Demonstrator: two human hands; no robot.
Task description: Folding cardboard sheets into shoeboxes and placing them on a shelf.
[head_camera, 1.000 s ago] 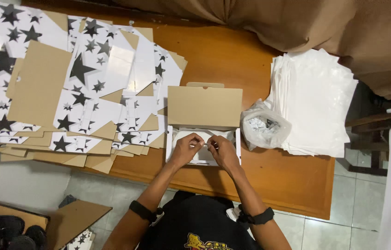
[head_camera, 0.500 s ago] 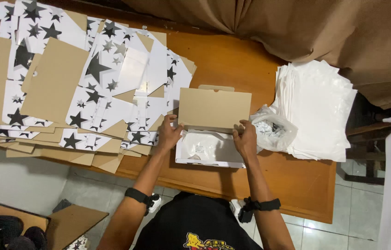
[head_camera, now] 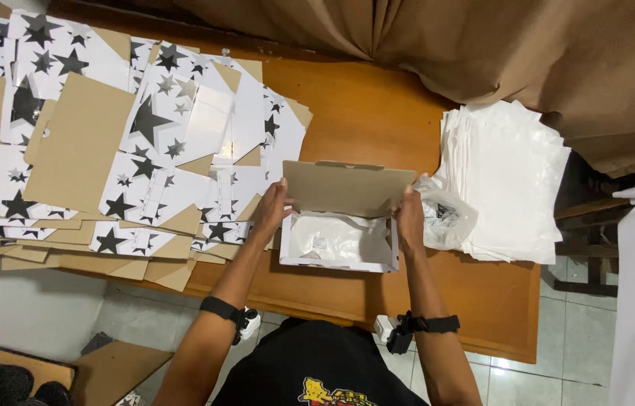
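The small white cardboard box (head_camera: 338,240) sits at the near edge of the wooden table (head_camera: 362,113), directly in front of the person. Its brown lid flap (head_camera: 347,186) stands raised at the far side. A white plastic-wrapped item (head_camera: 336,237) lies inside the box.

The left hand (head_camera: 271,209) grasps the left end of the lid flap, grip closed on the cardboard. The right hand (head_camera: 410,218) grasps the right end in the same way.

Flat star-printed box blanks (head_camera: 145,143) are spread to the left. A small clear plastic bag (head_camera: 449,218) lies just right of the box, touching a stack of white plastic bags (head_camera: 505,180).
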